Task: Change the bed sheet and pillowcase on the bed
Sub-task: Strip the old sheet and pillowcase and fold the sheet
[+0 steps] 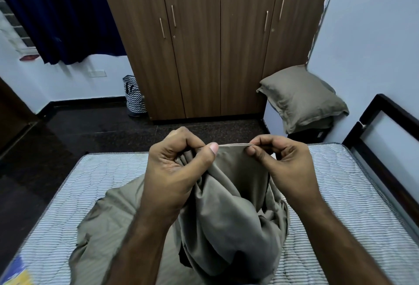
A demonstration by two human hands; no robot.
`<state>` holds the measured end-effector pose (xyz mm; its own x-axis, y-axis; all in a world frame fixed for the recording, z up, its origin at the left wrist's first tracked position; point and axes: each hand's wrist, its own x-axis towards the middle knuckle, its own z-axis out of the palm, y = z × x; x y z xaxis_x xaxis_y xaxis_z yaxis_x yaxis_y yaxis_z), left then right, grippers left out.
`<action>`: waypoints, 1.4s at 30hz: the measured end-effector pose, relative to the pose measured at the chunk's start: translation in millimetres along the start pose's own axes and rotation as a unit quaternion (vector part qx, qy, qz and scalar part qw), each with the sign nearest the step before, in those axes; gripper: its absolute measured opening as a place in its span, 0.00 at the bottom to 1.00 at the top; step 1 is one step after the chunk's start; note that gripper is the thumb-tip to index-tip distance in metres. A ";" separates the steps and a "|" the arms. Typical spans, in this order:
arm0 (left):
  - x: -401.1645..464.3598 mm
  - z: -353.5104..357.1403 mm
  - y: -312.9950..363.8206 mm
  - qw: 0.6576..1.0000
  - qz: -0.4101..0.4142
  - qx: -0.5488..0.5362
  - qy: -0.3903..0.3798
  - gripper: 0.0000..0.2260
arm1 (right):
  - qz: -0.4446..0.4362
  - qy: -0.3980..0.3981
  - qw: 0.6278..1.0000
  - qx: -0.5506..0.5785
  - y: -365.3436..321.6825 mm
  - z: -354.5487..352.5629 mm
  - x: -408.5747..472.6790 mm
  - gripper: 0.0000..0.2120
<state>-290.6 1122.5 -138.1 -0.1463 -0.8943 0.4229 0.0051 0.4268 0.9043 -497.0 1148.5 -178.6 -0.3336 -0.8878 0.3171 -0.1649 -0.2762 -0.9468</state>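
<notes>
Both hands hold the sheet up over the bare mattress (340, 182), hunting along its hem. The left hand (179, 166) has its fingers curled round a gathered bunch of the sheet (226, 205), thumb pressed on the hem; the right hand (283, 162) pinches the same hem between thumb and forefinger, just to the right. The short run of hem between them is drawn nearly taut and level.

To do this step well, I would keep the right pinch fixed and let the left hand feed the bunched cloth out along the hem until a corner comes up, rather than shaking the whole mass. Keeping the edge taut should stop it twisting.

The held edge runs left to right, across the view. The rest of the sheet hangs down from it towards the near side and pools in a crumpled heap on the middle of the mattress, spreading to the near left. Its true long axis cannot be told while it is bunched.

A pillow (301, 98) in matching cloth sits on something low at the far right, off the bed, beside the wardrobe (204, 46).
</notes>
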 end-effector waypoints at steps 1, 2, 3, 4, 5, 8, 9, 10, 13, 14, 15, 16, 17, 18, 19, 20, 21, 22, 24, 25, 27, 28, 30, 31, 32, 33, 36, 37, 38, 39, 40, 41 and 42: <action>0.1 -0.4 1.1 0.998 0.027 0.052 0.018 0.13 | -0.005 -0.002 1.000 -0.011 0.4 -0.8 0.4 0.03; 0.3 -0.6 2.3 0.991 0.059 0.115 0.044 0.13 | -0.012 -0.004 1.000 -0.021 0.7 -1.3 0.3 0.03; 0.2 -0.7 3.2 0.977 0.088 0.180 0.074 0.12 | -0.018 -0.008 0.999 -0.031 1.0 -1.6 -0.1 0.03; -0.1 -0.7 2.8 0.960 0.108 0.235 0.104 0.12 | -0.026 -0.012 0.999 -0.044 0.9 -1.4 -0.9 0.03; -0.8 -0.4 1.6 0.946 0.118 0.273 0.132 0.13 | -0.035 -0.017 0.997 -0.060 1.1 -0.7 -1.6 0.03; 0.8 -1.7 -8.7 0.918 0.119 0.334 0.175 0.13 | -0.067 -0.036 0.991 -0.109 0.6 2.8 -3.6 0.03; 3.5 -3.1 -13.3 0.913 0.114 0.349 0.178 0.13 | -0.079 -0.044 0.988 -0.124 0.5 4.1 -4.0 0.03; 6.8 -4.6 -17.6 0.909 0.108 0.360 0.181 0.13 | -0.087 -0.053 0.985 -0.137 0.7 5.2 -4.2 0.03; 14.2 -6.1 -27.2 0.908 0.091 0.362 0.188 0.12 | -0.091 -0.066 0.980 -0.163 4.2 7.3 -3.8 0.05; 14.6 -5.1 -28.9 0.912 0.084 0.353 0.191 0.12 | -0.089 -0.069 0.981 -0.161 5.1 7.6 -3.5 0.05; 14.1 -4.0 -30.6 0.916 0.080 0.344 0.192 0.11 | -0.084 -0.076 0.982 -0.153 6.1 7.5 -3.2 0.05; 13.2 -2.9 -32.1 0.917 0.078 0.339 0.192 0.11 | -0.077 -0.084 0.983 -0.145 6.5 7.2 -2.7 0.05; 12.5 -2.4 -33.6 0.918 0.079 0.339 0.190 0.11 | -0.068 -0.091 0.984 -0.140 6.7 6.6 -2.1 0.05; 12.0 -2.1 -34.9 0.919 0.080 0.338 0.184 0.11 | -0.060 -0.098 0.984 -0.137 6.4 5.8 -1.6 0.04; 12.1 -2.4 -36.6 0.922 0.080 0.336 0.178 0.11 | -0.056 -0.103 0.984 -0.135 6.4 4.8 -1.0 0.03; 12.1 -2.8 -37.9 0.924 0.079 0.334 0.171 0.10 | -0.056 -0.107 0.983 -0.135 6.3 3.9 -0.6 0.04; 12.0 -3.2 -38.8 0.925 0.080 0.332 0.166 0.09 | -0.059 -0.111 0.983 -0.137 5.8 3.5 -0.6 0.04; 11.9 -3.3 -39.1 0.926 0.080 0.332 0.162 0.09 | -0.061 -0.113 0.982 -0.138 5.6 3.4 -0.8 0.04; 11.2 -3.4 -38.3 0.928 0.077 0.330 0.158 0.09 | -0.062 -0.114 0.982 -0.140 5.5 3.8 -1.6 0.05; 11.0 -3.9 -37.7 0.929 0.075 0.327 0.153 0.09 | -0.063 -0.114 0.981 -0.142 5.7 4.0 -1.7 0.05; 10.7 -5.6 -36.4 0.938 0.062 0.314 0.134 0.10 | -0.062 -0.116 0.982 -0.134 5.9 4.6 -2.0 0.05; 10.9 -6.2 -35.4 0.945 0.050 0.299 0.120 0.11 | -0.059 -0.119 0.984 -0.121 5.6 4.7 -2.0 0.04; 11.7 -5.3 -32.9 0.962 0.027 0.258 0.087 0.16 | -0.053 -0.122 0.987 -0.095 4.7 4.9 -1.9 0.04; 11.6 -3.8 -31.6 0.969 0.019 0.236 0.069 0.18 | -0.051 -0.125 0.987 -0.090 4.5 4.9 -2.0 0.04; 11.1 -1.4 -30.5 0.975 0.013 0.216 0.048 0.20 | -0.051 -0.128 0.986 -0.090 4.5 5.0 -2.1 0.04; 10.4 1.1 -29.9 0.979 0.010 0.203 0.025 0.21 | -0.052 -0.130 0.986 -0.091 4.2 5.0 -2.2 0.04; 8.6 5.6 -31.7 0.974 0.039 0.220 -0.032 0.23 | -0.058 -0.133 0.985 -0.092 3.7 4.0 -1.1 0.04; 8.4 5.7 -33.7 0.969 0.054 0.236 -0.041 0.24 | -0.060 -0.134 0.985 -0.093 3.9 3.5 -0.6 0.04; 8.2 5.5 -35.5 0.965 0.067 0.248 -0.045 0.25 | -0.061 -0.136 0.984 -0.094 3.8 3.2 -0.4 0.04; 8.0 5.6 -36.7 0.963 0.076 0.256 -0.048 0.26 | -0.061 -0.139 0.984 -0.095 4.0 3.0 -0.4 0.04; 7.8 5.7 -37.4 0.961 0.084 0.257 -0.053 0.26 | -0.061 -0.142 0.983 -0.096 4.2 3.0 -0.5 0.04; 7.6 6.2 -37.0 0.962 0.087 0.252 -0.062 0.26 | -0.062 -0.144 0.983 -0.095 4.4 2.9 -0.5 0.04; 7.1 7.0 -35.8 0.964 0.087 0.239 -0.076 0.25 | -0.062 -0.144 0.983 -0.091 4.4 3.0 -0.6 0.04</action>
<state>-298.7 1101.7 -167.9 -0.3283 -0.7887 0.5198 -0.4089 0.6147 0.6745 -494.8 1146.7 -183.1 -0.0282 -0.9260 0.3764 -0.3599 -0.3419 -0.8681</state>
